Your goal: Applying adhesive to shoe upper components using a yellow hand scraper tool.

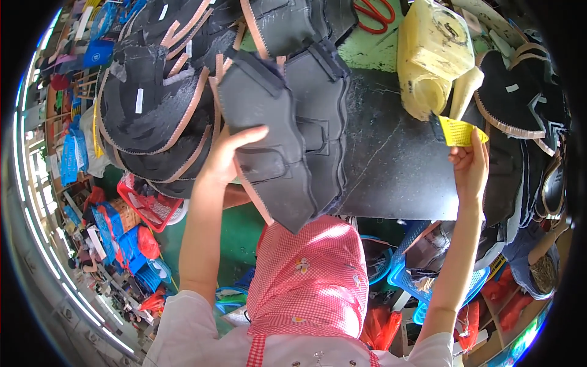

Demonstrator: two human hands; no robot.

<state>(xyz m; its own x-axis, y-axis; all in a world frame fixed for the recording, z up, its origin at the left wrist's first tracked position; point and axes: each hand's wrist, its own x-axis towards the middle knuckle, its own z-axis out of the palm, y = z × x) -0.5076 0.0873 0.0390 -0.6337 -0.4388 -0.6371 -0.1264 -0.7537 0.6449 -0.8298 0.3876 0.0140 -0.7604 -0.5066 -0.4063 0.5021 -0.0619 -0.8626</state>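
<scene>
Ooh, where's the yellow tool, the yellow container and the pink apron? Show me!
Yellow tool (457, 131): head view, on its textured yellow part.
Yellow container (431, 54): head view, on its plastic wall.
Pink apron (309, 275): head view, on its checked front.

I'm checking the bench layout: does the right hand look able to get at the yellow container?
Probably yes: the right hand is near the yellow container, with only the yellow tool it holds between them.

Near the red basket (144, 205): a red bag (148, 240) below, blue bag (73, 154) upper left, light-blue basket (445, 298) far right.
</scene>
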